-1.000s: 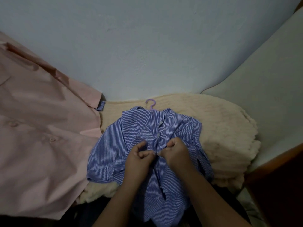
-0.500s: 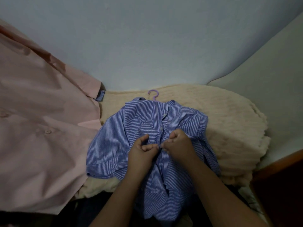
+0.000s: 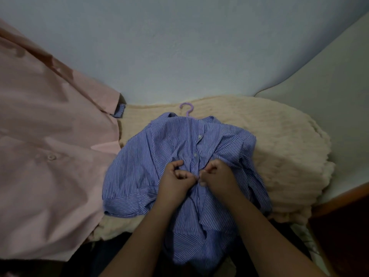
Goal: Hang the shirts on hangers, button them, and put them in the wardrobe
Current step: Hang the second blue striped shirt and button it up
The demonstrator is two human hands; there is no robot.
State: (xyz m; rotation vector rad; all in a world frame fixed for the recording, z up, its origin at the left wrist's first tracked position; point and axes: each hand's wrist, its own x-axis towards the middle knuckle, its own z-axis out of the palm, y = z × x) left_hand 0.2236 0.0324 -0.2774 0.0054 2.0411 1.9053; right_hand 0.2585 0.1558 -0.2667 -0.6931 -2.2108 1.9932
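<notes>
A blue striped shirt (image 3: pixel 151 156) lies front-up on a cream blanket (image 3: pixel 279 148), with the hook of a purple hanger (image 3: pixel 187 108) sticking out of its collar. Three white buttons show fastened down the upper placket. My left hand (image 3: pixel 175 180) and my right hand (image 3: pixel 217 176) meet at the placket just below them, each pinching one edge of the shirt front. The button between my fingertips is mostly hidden.
A large pink shirt (image 3: pixel 50 156) is spread over the left side, its collar edge near the blue shirt. A pale blue wall (image 3: pixel 179 47) rises behind the blanket. A dark wooden edge (image 3: pixel 343 216) stands at the lower right.
Both hands have stayed pinched together on the placket while the view shifted a little; more of the buttoned upper placket shows now.
</notes>
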